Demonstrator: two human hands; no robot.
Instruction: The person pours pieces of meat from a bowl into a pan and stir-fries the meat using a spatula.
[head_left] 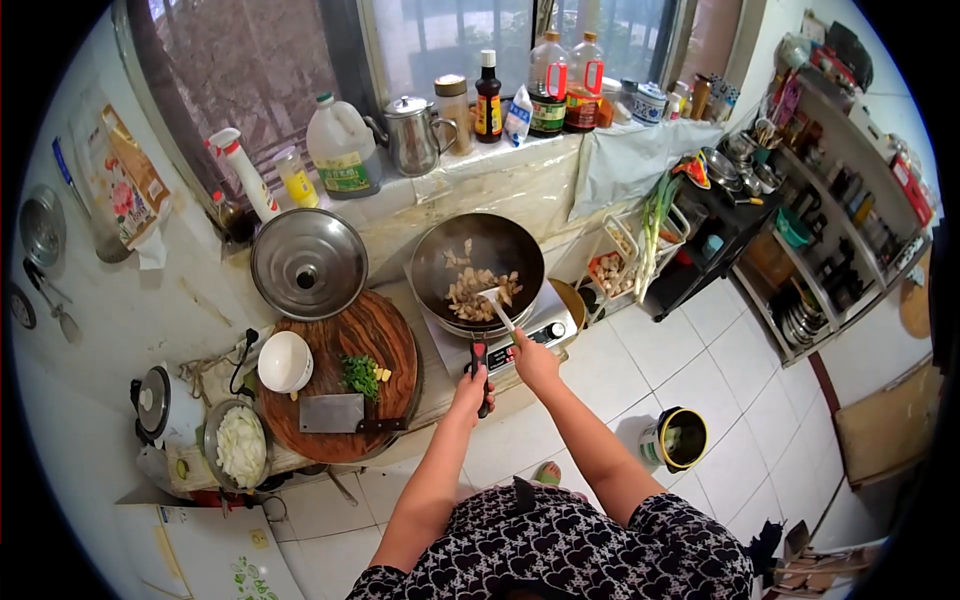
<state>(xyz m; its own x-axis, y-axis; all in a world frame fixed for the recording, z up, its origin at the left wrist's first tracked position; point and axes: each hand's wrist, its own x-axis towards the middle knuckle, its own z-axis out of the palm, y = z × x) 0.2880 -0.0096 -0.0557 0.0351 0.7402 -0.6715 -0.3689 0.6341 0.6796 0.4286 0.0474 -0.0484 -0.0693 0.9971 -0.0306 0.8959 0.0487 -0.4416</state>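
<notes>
My left hand (473, 393) is closed around the black and red handle of a dark wok (427, 250). Browned pieces of what looks like meat (470, 292) lie in the wok's middle. With my right hand (537, 362) I grip a spatula (499, 306), its blade down among the pieces. The wok sits on an induction cooker (552, 333) with a knob and a lit panel. Left of it is a round wooden chopping board (392, 335). A cleaver (332, 413), chopped greens (358, 376) with small yellowish pieces, and a white bowl (286, 362) rest on the board.
A metal lid (308, 262) leans behind the board. A bowl of pale sliced vegetable (242, 447) stands at the left. Bottles and a metal kettle (413, 140) line the sill. Spring onions (655, 230) lie on a basket at right; a bucket (683, 440) stands on the floor.
</notes>
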